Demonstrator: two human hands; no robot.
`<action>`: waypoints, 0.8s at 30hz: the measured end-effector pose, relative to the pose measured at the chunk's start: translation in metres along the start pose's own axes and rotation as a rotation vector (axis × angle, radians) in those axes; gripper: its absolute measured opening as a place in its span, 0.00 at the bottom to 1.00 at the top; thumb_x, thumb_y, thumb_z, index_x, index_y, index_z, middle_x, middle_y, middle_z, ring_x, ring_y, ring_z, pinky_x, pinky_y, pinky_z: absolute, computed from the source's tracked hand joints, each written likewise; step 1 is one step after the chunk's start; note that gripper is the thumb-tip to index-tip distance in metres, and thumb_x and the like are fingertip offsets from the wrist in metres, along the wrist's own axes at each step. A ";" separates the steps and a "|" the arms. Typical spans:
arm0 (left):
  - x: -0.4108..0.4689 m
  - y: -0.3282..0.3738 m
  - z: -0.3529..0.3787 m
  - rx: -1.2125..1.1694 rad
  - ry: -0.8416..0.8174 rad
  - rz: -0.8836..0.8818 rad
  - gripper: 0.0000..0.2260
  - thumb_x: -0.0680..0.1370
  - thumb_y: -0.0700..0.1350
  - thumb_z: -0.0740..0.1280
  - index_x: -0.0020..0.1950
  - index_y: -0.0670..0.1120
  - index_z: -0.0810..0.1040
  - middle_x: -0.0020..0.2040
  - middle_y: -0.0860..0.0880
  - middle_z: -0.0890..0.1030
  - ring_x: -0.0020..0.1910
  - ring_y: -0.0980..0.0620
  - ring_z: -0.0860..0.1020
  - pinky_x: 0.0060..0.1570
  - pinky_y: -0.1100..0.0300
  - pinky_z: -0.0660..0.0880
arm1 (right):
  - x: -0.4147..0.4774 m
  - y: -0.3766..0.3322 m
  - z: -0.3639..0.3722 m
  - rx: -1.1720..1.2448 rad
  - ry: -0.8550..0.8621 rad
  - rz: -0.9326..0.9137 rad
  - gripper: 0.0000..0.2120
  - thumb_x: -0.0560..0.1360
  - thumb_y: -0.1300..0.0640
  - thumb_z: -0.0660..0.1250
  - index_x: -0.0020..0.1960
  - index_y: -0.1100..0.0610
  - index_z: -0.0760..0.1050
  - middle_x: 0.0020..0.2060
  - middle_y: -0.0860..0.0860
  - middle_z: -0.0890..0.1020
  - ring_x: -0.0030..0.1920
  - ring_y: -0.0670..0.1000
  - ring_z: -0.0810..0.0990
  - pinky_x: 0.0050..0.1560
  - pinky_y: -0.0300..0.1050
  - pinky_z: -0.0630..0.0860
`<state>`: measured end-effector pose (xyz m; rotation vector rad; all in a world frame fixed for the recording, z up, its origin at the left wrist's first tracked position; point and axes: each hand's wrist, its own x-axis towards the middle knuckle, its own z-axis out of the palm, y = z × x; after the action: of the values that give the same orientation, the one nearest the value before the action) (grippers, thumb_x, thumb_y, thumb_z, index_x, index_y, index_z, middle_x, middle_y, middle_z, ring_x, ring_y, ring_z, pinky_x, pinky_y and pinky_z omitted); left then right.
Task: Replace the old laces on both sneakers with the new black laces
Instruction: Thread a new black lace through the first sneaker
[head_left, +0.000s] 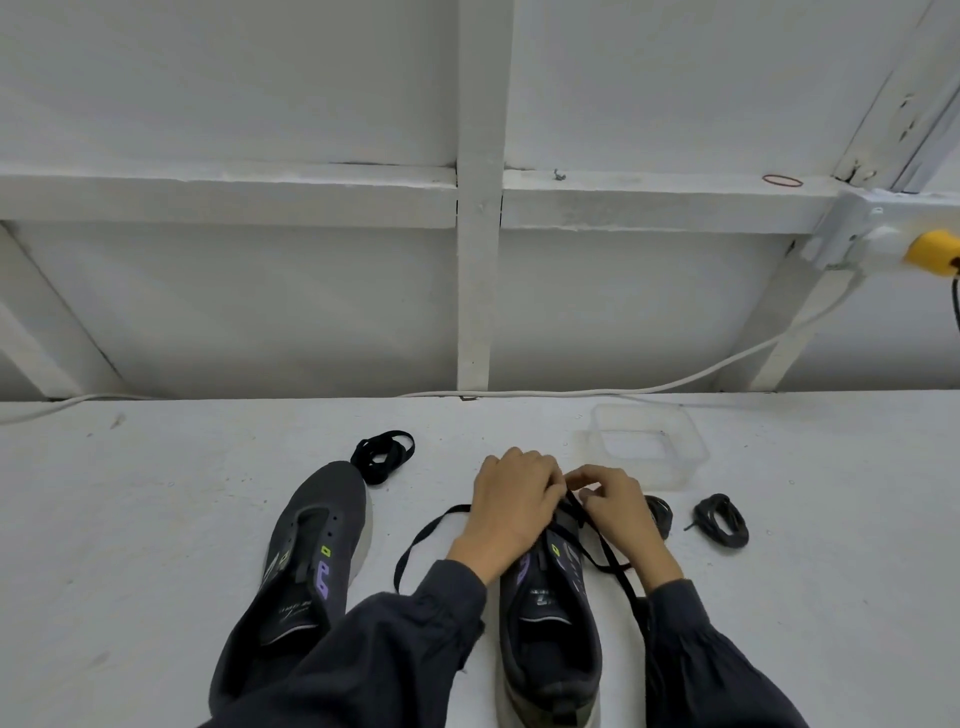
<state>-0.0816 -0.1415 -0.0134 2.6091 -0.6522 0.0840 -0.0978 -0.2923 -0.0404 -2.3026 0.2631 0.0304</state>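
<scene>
**Friend:** What's laid out in front of you?

**Me:** A white tabletop (156, 519) that runs up to a white framed wall. Two dark grey sneakers stand on it, toes pointing away from me. The unlaced sneaker (311, 545) is on my left, turned slightly, and its eyelets are bare. The second sneaker (550, 639) is straight ahead, under both my hands.

**Friend:** Anything else on the table?

**Me:** There's a clear plastic tub (649, 441) beyond my right hand, near the wall. A white cable (519, 393) follows the back edge and climbs to a yellow plug (932, 252) at the far right.

**Friend:** And your hands?

**Me:** My left hand (511, 499) grips the forefoot of the second sneaker. Its fingers are curled over with the tips out of sight, so I cannot tell whether they also catch the lace. My right hand (618, 504) pinches the loose black lace (415, 540) between thumb and bent fingers, just over the front eyelets.

**Friend:** Where does that lace run?

**Me:** One length loops across the table left of the shoe and goes under my left hand. The other crosses the tongue and trails off the shoe's right side toward my right sleeve.

**Friend:** Are there other laces?

**Me:** Yes. A coiled black lace (382, 457) lies just past the unlaced sneaker's toe. Two more are to the right of my right hand: an open coil (722, 519) and a half-hidden coil (660, 512) behind my knuckles.
</scene>
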 end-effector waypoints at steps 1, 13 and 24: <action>-0.001 -0.004 -0.002 -0.036 0.025 -0.014 0.09 0.81 0.49 0.61 0.53 0.50 0.80 0.52 0.53 0.81 0.55 0.50 0.74 0.53 0.55 0.66 | -0.003 0.000 -0.004 0.058 0.007 0.002 0.18 0.74 0.69 0.61 0.45 0.48 0.82 0.45 0.46 0.85 0.45 0.49 0.81 0.44 0.43 0.77; -0.006 -0.033 -0.010 -0.249 -0.071 -0.111 0.08 0.80 0.44 0.64 0.54 0.51 0.81 0.52 0.54 0.83 0.54 0.52 0.77 0.58 0.51 0.71 | -0.020 0.008 -0.020 0.200 -0.113 -0.031 0.06 0.74 0.63 0.71 0.41 0.55 0.79 0.36 0.44 0.83 0.38 0.42 0.78 0.46 0.43 0.74; -0.013 -0.039 -0.032 -0.663 0.010 -0.009 0.09 0.77 0.47 0.69 0.56 0.50 0.82 0.43 0.58 0.82 0.39 0.61 0.79 0.47 0.64 0.75 | -0.006 -0.054 -0.016 0.400 -0.191 -0.271 0.03 0.76 0.62 0.69 0.46 0.58 0.76 0.34 0.57 0.81 0.35 0.53 0.80 0.39 0.49 0.76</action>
<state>-0.0737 -0.0917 -0.0029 1.9697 -0.5460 -0.1067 -0.0939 -0.2677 0.0107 -1.9024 -0.1324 0.0543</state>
